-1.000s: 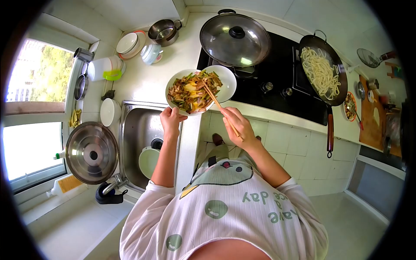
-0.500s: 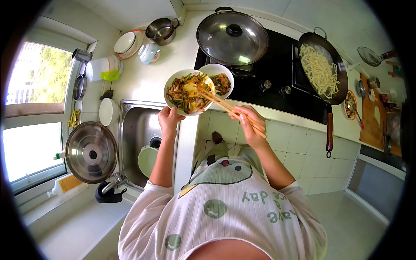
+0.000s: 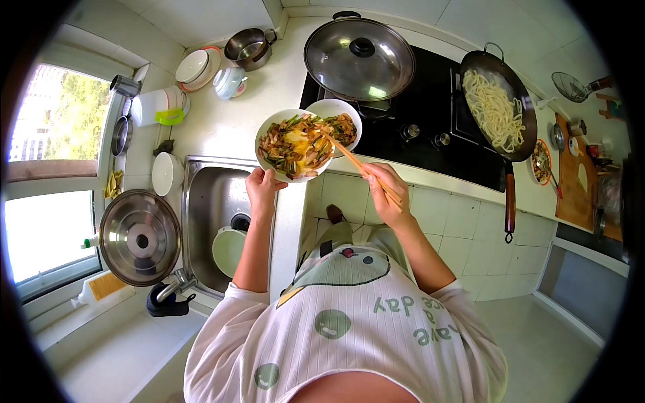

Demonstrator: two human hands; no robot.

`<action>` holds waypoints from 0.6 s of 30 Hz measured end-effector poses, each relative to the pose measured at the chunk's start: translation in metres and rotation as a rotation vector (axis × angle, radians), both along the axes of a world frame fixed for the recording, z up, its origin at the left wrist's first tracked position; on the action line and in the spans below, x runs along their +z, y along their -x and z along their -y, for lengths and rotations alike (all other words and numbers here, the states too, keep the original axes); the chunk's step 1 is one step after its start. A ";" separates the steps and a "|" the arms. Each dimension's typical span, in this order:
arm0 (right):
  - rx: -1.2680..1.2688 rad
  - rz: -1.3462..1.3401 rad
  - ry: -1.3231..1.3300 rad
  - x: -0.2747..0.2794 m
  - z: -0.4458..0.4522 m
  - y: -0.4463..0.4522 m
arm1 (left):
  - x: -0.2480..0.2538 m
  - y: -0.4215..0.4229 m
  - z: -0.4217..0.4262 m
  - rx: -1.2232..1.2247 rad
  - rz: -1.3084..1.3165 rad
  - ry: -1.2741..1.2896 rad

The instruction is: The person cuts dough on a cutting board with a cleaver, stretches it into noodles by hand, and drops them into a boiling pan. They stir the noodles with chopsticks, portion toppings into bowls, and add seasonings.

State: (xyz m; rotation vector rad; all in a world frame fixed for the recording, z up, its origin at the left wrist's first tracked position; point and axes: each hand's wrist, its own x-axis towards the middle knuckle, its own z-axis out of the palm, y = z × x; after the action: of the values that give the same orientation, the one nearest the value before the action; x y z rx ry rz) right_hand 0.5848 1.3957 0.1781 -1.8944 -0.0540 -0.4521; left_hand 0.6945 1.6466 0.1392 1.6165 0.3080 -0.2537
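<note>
1. Pinching the near rim of the front white bowl [image 3: 270, 121], the left hand [image 3: 263, 185] shows its thumb by the edge; its other fingers are partly hidden, so their exact set cannot be told; the bowl is held at the edge of the bench [image 3: 222, 124], beside the sink [image 3: 208, 201].
2. Wooden chopsticks [image 3: 363, 166] are pinched in the fingers of the right hand [image 3: 386, 191]; their tips reach over the food, where the two bowls overlap in view.
3. Full as it is, the bowl probably has some heft; it is likely stiff, breakable if ceramic, and slick wherever oil runs; the bare outer rim, with support beneath, looks the soundest hold; the chopsticks should be light and rigid, best gripped well behind the tips.
4. The stir-fry [image 3: 289, 144] looks soft and glossy, with brownish pieces, green stalks and a yellow patch; similar food lies in the rear white bowl [image 3: 326, 107]; whether the bowls touch cannot be told.
</note>
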 end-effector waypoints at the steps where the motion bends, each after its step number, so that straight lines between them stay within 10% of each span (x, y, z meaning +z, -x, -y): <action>1: -0.033 0.021 0.015 -0.001 0.002 0.000 | -0.001 0.000 -0.001 -0.010 0.003 -0.003; 18: -0.071 0.022 -0.085 -0.011 -0.009 -0.015 | -0.002 0.008 -0.006 0.001 -0.001 0.071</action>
State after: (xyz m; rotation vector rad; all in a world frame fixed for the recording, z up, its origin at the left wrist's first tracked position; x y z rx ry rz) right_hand 0.6002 1.4050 0.1674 -1.8118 0.0185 -0.5158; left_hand 0.6865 1.6529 0.1369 1.5467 0.2976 -0.2621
